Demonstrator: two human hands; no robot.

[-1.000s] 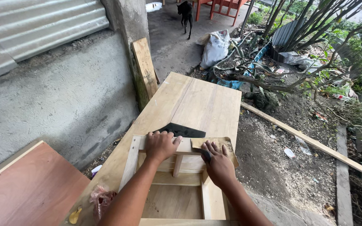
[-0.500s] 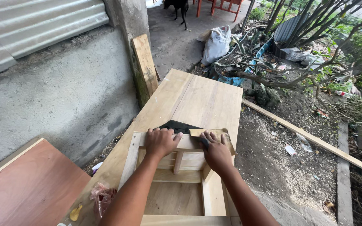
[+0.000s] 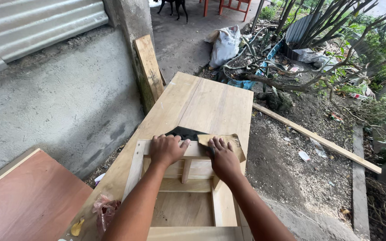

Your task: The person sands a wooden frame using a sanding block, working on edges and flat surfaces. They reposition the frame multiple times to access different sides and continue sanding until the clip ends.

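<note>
A pale wooden cabinet [image 3: 211, 107] lies on its side in front of me, with an open framed section near me. My left hand [image 3: 166, 149] rests flat on the frame's cross rail [image 3: 195, 151]. My right hand [image 3: 222, 158] presses a tan sheet of sandpaper [image 3: 231, 142] onto the same rail, at its right end. A dark triangular gap [image 3: 185, 132] shows just beyond the rail.
A reddish plywood panel [image 3: 27, 201] lies at lower left. A concrete wall [image 3: 59, 98] runs along the left with a plank [image 3: 149, 67] leaning on it. A long wooden strip [image 3: 318, 138] lies on the dirt at right. A white sack [image 3: 225, 44], branches and litter lie beyond. A crumpled plastic bag [image 3: 106, 212] sits on the cabinet edge.
Both hands have slid a little farther along the rail with the sandpaper, and the view has shifted slightly closer to the cabinet.
</note>
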